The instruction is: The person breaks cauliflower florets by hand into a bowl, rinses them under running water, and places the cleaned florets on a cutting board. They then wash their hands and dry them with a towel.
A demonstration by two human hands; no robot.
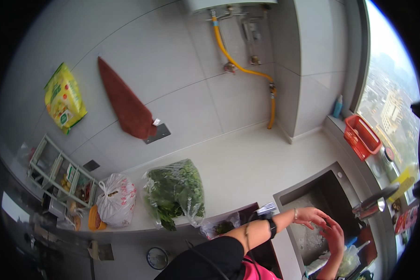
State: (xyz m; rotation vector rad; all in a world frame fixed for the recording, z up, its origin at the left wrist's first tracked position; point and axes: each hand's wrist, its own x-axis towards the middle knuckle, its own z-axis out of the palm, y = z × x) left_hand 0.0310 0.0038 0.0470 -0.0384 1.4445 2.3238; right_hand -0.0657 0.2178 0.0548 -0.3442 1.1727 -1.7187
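Observation:
Both bare hands are over a dark sink basin (336, 189) set in a pale countertop. My left hand (309, 216) reaches in from an arm with a black strap and device, its fingers apart and meeting or overlapping the fingertips of my right hand (333, 232). Neither hand shows anything held. White suds or water lie on the basin's floor below them. A metal faucet (371, 207) stands on the right side of the basin. Clear plastic bags (350, 260) with pale contents lie just below and right of my right hand.
A clear bag of leafy greens (176, 189) and a tied white plastic bag (117, 199) sit on the counter, beside an orange container (96, 218) and a tiered rack (63, 171). A red plastic basket (362, 136) is on the window ledge. A dark red cloth (126, 101) hangs on the wall.

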